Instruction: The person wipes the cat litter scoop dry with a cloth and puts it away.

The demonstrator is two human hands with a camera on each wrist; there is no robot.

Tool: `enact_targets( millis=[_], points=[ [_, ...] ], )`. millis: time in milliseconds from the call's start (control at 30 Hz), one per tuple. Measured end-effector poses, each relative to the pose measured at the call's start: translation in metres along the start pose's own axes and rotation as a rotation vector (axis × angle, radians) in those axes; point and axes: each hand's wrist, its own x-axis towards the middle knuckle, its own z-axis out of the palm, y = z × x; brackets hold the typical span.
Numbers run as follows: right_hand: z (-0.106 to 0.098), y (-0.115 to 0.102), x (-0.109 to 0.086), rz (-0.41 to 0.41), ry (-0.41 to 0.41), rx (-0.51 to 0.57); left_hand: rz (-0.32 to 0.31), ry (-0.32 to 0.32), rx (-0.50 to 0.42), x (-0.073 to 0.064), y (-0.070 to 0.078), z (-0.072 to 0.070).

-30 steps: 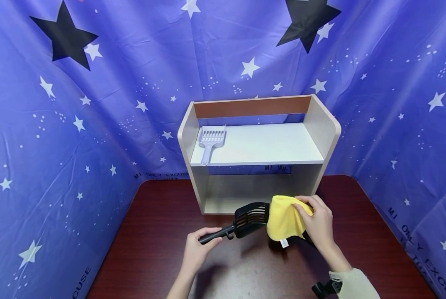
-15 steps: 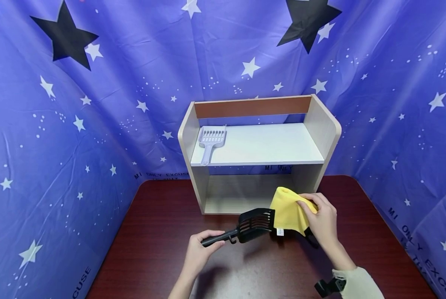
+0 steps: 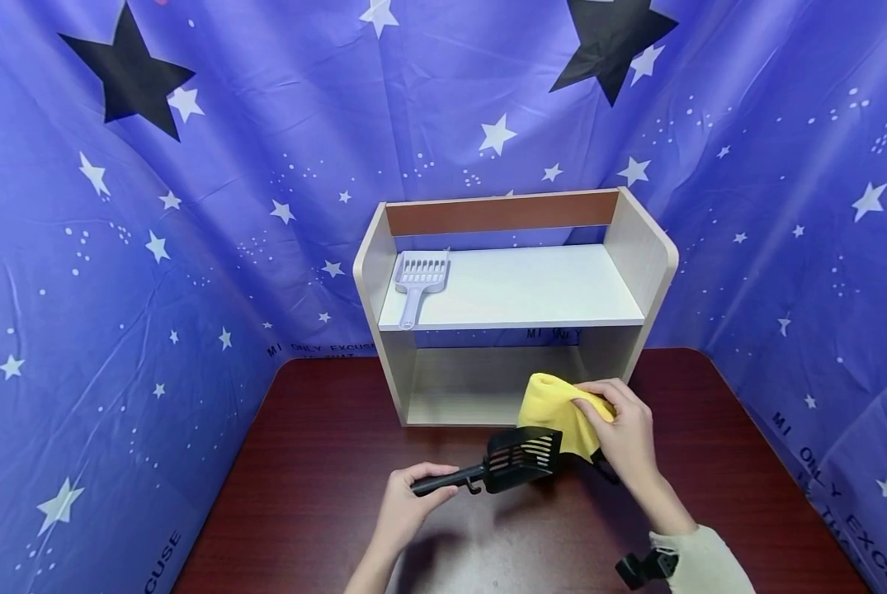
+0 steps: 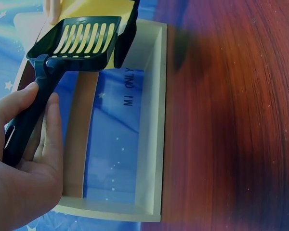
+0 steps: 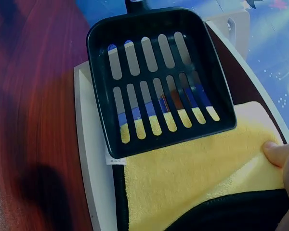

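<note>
My left hand (image 3: 401, 505) grips a black slotted litter scoop (image 3: 517, 464) by its handle, above the table. The scoop's head points right, its slots facing up at a tilt. My right hand (image 3: 627, 433) pinches a yellow cloth (image 3: 558, 404) by one edge, thumb on its yellow face. In the right wrist view the cloth (image 5: 183, 168) hangs right behind the scoop's front edge, and yellow shows through the lower slots. A dark layer (image 5: 236, 214) shows below the yellow, and a small white tag (image 5: 115, 159) sticks out at the cloth's side.
Behind my hands stands a two-level shelf unit (image 3: 532, 285) on the dark red table (image 3: 302, 487). A pale lilac litter scoop (image 3: 422, 285) lies at the left of its upper board. A blue star-patterned curtain (image 3: 280, 165) surrounds the table on the far sides.
The black scoop has moved right and slightly toward me. The cloth rose and swung right, then came back left; it hung over the scoop's front edge and is now behind it.
</note>
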Motion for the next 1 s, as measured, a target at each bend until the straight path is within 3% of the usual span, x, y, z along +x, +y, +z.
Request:
enact_targets(
  millis=[233, 533, 667, 833, 1000],
  points=[
    [0.003, -0.007, -0.002, -0.017, -0.118, 0.076, -0.012, -0.028, -0.012, -0.001, 0.002, 0.002],
    [0.012, -0.015, -0.006, -0.274, -0.245, 0.177, -0.012, -0.060, -0.017, -0.002, 0.001, 0.001],
    [0.012, -0.018, -0.007, -0.341, -0.352, 0.156, -0.020, -0.063, -0.016, -0.003, 0.001, 0.000],
    [0.008, -0.023, -0.007, -0.335, -0.553, 0.092, -0.003, -0.068, -0.005, -0.003, -0.002, 0.000],
    [0.006, -0.025, -0.005, -0.372, -0.631, 0.077, 0.028, -0.065, 0.009, -0.004, -0.004, 0.000]
  ],
)
